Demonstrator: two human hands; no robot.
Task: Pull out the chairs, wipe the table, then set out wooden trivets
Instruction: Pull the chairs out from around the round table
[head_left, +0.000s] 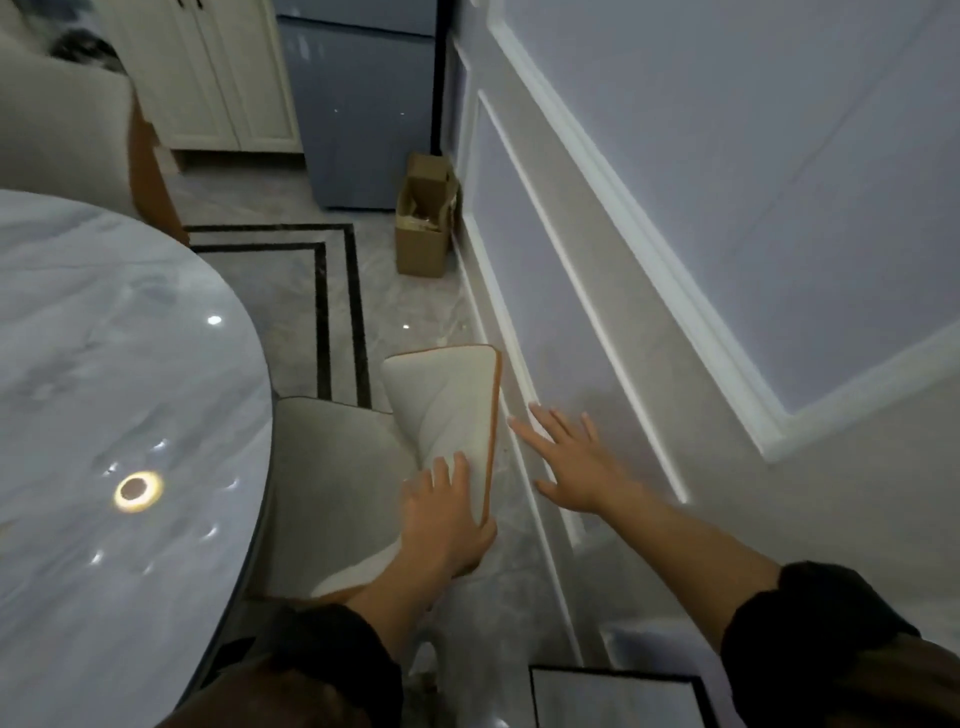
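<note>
A round marble-look table (104, 389) fills the left side of the head view. A pale grey chair with orange piping (447, 405) stands between the table and the wall, its seat partly under the table's edge. My left hand (447, 514) grips the near end of the chair's backrest. To the right, my right hand (566, 462) hovers with fingers spread, holding nothing, close to the wall's white moulding. No cloth or trivets are in view.
A second pale chair (67, 130) stands at the table's far side. An open cardboard box (426, 223) sits on the floor against the panelled wall (727, 208). A blue-grey cabinet (363, 119) and white cupboard doors (223, 78) lie beyond. The gap between chair and wall is narrow.
</note>
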